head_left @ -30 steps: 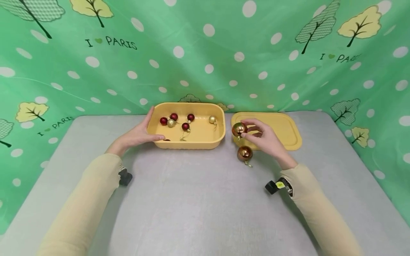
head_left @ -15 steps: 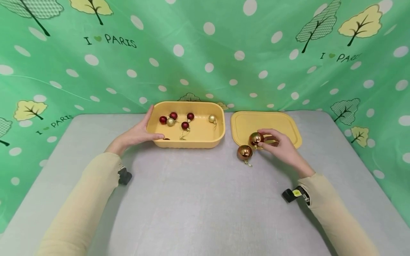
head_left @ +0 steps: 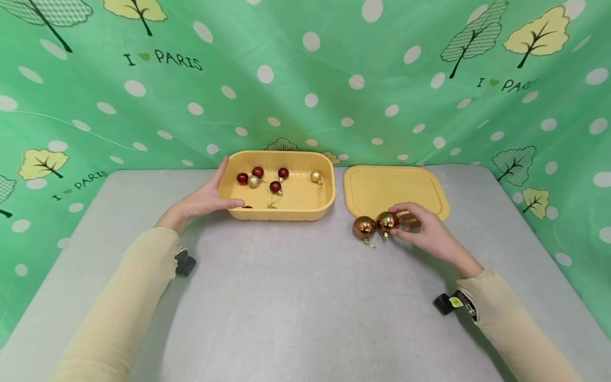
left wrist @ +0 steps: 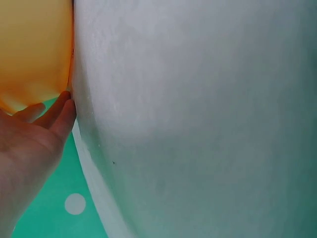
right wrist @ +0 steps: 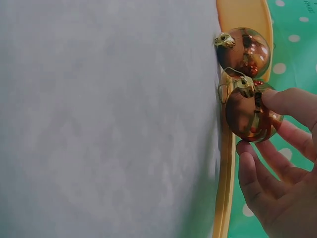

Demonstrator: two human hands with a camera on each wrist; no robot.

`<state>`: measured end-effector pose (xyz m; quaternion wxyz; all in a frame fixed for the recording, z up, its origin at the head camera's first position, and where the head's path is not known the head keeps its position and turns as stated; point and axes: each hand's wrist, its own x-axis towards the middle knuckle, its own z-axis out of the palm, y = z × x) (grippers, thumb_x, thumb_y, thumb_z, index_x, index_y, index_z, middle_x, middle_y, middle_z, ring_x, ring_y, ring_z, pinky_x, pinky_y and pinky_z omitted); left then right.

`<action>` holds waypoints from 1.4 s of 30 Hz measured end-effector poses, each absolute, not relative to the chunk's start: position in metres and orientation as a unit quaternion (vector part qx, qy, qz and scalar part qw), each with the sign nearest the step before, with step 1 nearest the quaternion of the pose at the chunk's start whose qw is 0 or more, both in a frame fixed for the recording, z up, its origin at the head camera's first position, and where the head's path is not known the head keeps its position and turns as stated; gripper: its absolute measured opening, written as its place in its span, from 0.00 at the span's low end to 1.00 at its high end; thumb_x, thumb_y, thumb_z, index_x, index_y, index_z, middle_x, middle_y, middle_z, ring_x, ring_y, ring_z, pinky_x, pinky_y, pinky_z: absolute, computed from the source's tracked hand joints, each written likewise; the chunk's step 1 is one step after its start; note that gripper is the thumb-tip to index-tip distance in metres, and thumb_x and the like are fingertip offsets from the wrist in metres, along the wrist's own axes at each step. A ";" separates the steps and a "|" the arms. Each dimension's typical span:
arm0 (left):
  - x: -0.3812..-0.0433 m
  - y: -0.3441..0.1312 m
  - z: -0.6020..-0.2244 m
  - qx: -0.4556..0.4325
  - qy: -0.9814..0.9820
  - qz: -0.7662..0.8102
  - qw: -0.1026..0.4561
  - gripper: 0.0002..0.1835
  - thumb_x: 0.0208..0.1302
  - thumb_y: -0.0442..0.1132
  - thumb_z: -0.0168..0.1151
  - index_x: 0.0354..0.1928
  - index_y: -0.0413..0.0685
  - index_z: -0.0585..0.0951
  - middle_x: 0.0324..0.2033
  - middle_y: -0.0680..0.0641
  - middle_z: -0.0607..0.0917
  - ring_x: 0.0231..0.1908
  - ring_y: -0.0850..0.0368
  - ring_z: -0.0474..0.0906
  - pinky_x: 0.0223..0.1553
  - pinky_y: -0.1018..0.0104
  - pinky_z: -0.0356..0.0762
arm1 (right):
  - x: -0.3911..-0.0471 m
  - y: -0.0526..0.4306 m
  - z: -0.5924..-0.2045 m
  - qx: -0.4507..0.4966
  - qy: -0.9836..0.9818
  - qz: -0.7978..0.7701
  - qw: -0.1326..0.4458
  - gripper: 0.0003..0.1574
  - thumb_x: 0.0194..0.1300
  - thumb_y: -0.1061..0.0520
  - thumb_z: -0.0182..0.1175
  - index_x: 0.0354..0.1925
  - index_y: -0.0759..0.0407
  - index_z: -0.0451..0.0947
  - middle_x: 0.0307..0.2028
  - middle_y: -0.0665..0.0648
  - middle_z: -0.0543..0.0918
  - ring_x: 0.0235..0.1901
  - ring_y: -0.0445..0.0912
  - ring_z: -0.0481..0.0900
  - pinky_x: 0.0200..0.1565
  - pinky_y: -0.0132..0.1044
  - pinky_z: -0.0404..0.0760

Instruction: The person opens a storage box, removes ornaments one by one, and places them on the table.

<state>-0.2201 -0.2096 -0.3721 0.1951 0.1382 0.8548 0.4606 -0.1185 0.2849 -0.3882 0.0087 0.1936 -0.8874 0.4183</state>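
My left hand [head_left: 202,199] grips the left end of a yellow plastic box [head_left: 281,215], its thumb at the near rim corner and fingers along the outer wall. In the left wrist view, fingertips touch the box's side [left wrist: 37,49]. Inside lie small dark red baubles [head_left: 275,187] and small gold baubles [head_left: 315,176]; one by the thumb is mostly hidden. My right hand [head_left: 422,231] pinches a large shiny copper Christmas bauble [head_left: 386,222] between thumb and fingers. Beside it, apparently touching, a second copper bauble [head_left: 364,227] sits on the table with its gold cord toward me.
A yellow lid [head_left: 396,188] lies flat on the grey table [head_left: 286,297], right of the box and just behind the copper baubles. A green polka-dot cloth [head_left: 305,63] hangs along the back and both sides.
My right hand has carried its copper bauble from above the lid's left edge rightward and toward me, down beside the other copper bauble. The left hand stays at the box.
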 end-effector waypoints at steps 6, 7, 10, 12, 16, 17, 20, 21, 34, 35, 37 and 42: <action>-0.220 -0.210 -0.372 0.139 0.854 0.463 0.195 0.64 0.58 0.42 0.70 0.73 0.65 0.24 0.73 0.48 0.26 0.72 0.43 0.28 0.68 0.41 0.32 | -0.116 0.283 -0.388 0.212 -0.889 0.406 -0.002 0.29 0.54 0.71 0.68 0.55 0.66 0.73 0.50 0.63 0.78 0.43 0.55 0.79 0.43 0.44 0.82; -0.220 -0.210 -0.372 0.141 0.853 0.463 0.195 0.64 0.58 0.42 0.70 0.73 0.65 0.24 0.73 0.48 0.26 0.72 0.43 0.27 0.68 0.41 0.32 | -0.116 0.283 -0.388 0.214 -0.889 0.404 -0.002 0.30 0.54 0.71 0.68 0.55 0.67 0.73 0.50 0.63 0.78 0.43 0.56 0.79 0.43 0.44 0.82; -0.220 -0.210 -0.373 0.145 0.852 0.463 0.195 0.65 0.58 0.42 0.70 0.73 0.64 0.23 0.73 0.47 0.25 0.72 0.42 0.27 0.68 0.41 0.32 | -0.115 0.283 -0.388 0.220 -0.889 0.402 -0.002 0.30 0.53 0.72 0.68 0.55 0.66 0.73 0.50 0.63 0.78 0.43 0.55 0.79 0.42 0.44 0.82; -0.220 -0.210 -0.374 0.144 0.852 0.464 0.194 0.65 0.57 0.42 0.70 0.73 0.65 0.23 0.73 0.47 0.25 0.72 0.42 0.27 0.68 0.41 0.32 | -0.115 0.282 -0.388 0.228 -0.886 0.403 0.003 0.31 0.53 0.72 0.69 0.55 0.66 0.73 0.50 0.63 0.78 0.43 0.55 0.79 0.41 0.46 0.82; -0.222 -0.210 -0.375 0.144 0.851 0.466 0.194 0.66 0.57 0.42 0.71 0.73 0.64 0.23 0.73 0.46 0.26 0.72 0.42 0.28 0.68 0.42 0.33 | -0.114 0.283 -0.388 0.242 -0.882 0.405 0.009 0.31 0.52 0.72 0.69 0.56 0.65 0.74 0.50 0.62 0.78 0.43 0.55 0.79 0.40 0.47 0.82; -0.222 -0.210 -0.376 0.144 0.851 0.466 0.194 0.65 0.57 0.42 0.71 0.73 0.64 0.23 0.73 0.46 0.26 0.72 0.42 0.28 0.68 0.42 0.33 | -0.114 0.283 -0.388 0.242 -0.882 0.405 0.009 0.31 0.52 0.72 0.69 0.56 0.65 0.73 0.50 0.62 0.78 0.43 0.55 0.78 0.40 0.47 0.81; -0.224 -0.211 -0.376 0.145 0.852 0.463 0.196 0.66 0.57 0.42 0.71 0.73 0.64 0.23 0.73 0.46 0.25 0.72 0.42 0.28 0.68 0.42 0.33 | -0.113 0.284 -0.388 0.239 -0.884 0.402 0.006 0.32 0.53 0.71 0.69 0.56 0.66 0.73 0.51 0.62 0.77 0.44 0.54 0.78 0.41 0.47 0.81; -0.224 -0.211 -0.376 0.144 0.852 0.463 0.197 0.65 0.57 0.42 0.70 0.73 0.64 0.23 0.73 0.46 0.25 0.72 0.42 0.28 0.69 0.42 0.33 | -0.113 0.285 -0.388 0.238 -0.885 0.400 0.004 0.32 0.53 0.71 0.69 0.57 0.66 0.73 0.51 0.62 0.77 0.44 0.54 0.78 0.41 0.47 0.80; -0.210 -0.201 -0.350 0.142 0.845 0.470 0.211 0.64 0.58 0.39 0.69 0.73 0.55 0.23 0.72 0.42 0.25 0.71 0.39 0.26 0.68 0.41 0.31 | -0.112 0.289 -0.382 0.248 -0.884 0.395 -0.026 0.34 0.56 0.68 0.68 0.60 0.66 0.70 0.56 0.62 0.74 0.48 0.56 0.76 0.44 0.56 0.77; -0.212 -0.203 -0.353 0.142 0.846 0.468 0.211 0.64 0.58 0.39 0.69 0.73 0.55 0.23 0.72 0.42 0.24 0.71 0.39 0.26 0.68 0.41 0.31 | -0.113 0.288 -0.383 0.249 -0.885 0.393 -0.028 0.34 0.56 0.68 0.68 0.60 0.66 0.71 0.56 0.62 0.74 0.48 0.55 0.75 0.44 0.55 0.77; -0.217 -0.206 -0.362 0.142 0.848 0.466 0.209 0.65 0.58 0.40 0.69 0.73 0.57 0.22 0.72 0.43 0.24 0.71 0.39 0.26 0.68 0.41 0.31 | -0.114 0.288 -0.384 0.250 -0.885 0.392 -0.032 0.33 0.56 0.68 0.68 0.60 0.67 0.71 0.56 0.63 0.75 0.48 0.55 0.75 0.44 0.54 0.78; -0.223 -0.210 -0.373 0.142 0.852 0.463 0.200 0.65 0.57 0.42 0.70 0.73 0.63 0.23 0.73 0.45 0.25 0.72 0.41 0.27 0.68 0.41 0.32 | -0.115 0.285 -0.385 0.253 -0.882 0.396 -0.035 0.32 0.56 0.68 0.68 0.59 0.68 0.72 0.55 0.64 0.75 0.49 0.55 0.75 0.46 0.50 0.79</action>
